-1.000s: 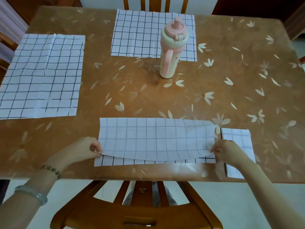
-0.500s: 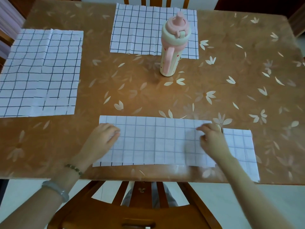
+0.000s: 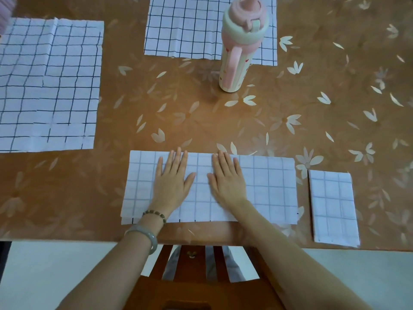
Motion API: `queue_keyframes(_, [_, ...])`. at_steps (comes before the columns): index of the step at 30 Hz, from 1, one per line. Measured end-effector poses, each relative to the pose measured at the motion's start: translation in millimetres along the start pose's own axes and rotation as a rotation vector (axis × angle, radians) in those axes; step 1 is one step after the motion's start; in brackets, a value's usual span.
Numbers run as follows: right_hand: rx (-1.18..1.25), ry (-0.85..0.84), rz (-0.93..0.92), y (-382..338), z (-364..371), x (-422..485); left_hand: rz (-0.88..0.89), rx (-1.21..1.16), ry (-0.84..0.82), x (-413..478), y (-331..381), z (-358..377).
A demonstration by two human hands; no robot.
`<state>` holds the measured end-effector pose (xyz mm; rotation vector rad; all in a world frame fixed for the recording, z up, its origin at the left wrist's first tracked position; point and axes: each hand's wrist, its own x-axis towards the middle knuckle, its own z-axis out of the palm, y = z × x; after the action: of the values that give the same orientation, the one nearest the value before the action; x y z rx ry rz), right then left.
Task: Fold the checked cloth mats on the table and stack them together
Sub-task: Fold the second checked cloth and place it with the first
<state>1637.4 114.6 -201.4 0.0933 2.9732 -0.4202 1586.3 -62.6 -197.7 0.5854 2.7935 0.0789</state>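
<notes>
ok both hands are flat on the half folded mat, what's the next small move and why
Probably pinch the left end of the half-folded mat and fold it across to the right. Left hand and right hand lie flat on a long strip, while the finished mat beside it is narrower.

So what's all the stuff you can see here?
flat mats: two, white with dark checks, one at the left, the other at the far edge
long folded mat: one, white with pale checks, middle of the near edge
small folded mat: one, white with pale checks, right of the long one, apart from it
bottle: one, pink and cream, upright mid-table, in front of the far mat
table: one, brown with pale flowers
chair: one, brown wood, below the near edge
bracelets: two, one beaded, one pale grey, on the left wrist
grips: two, left grip and right grip, flat side by side on the long folded mat
</notes>
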Motion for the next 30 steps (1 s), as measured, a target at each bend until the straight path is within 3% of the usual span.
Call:
queue_keyframes(7, [-0.009, 0.052, 0.261, 105, -26, -42, -0.203, 0.009, 0.044, -10, -70, -8])
queue_keyframes(11, [-0.01, 0.115, 0.357, 109, -45, -44, -0.179, 0.071, 0.079, -14, -81, -23])
queue_keyframes(14, [0.071, 0.181, 0.235, 57, -42, -31, 0.008, 0.052, 0.106, -14, -44, -30])
queue_keyframes(18, [0.1, 0.102, 0.011, -13, -12, -13, 0.152, -0.011, 0.053, -17, 14, -17])
queue_keyframes(23, [0.011, 0.041, 0.021, -10, 4, -6, 0.017, -0.017, -0.002, -14, 11, 2])
queue_keyframes(30, [-0.023, 0.088, 0.23, 86, -17, -40, -0.232, -0.017, 0.038, -23, -78, -6])
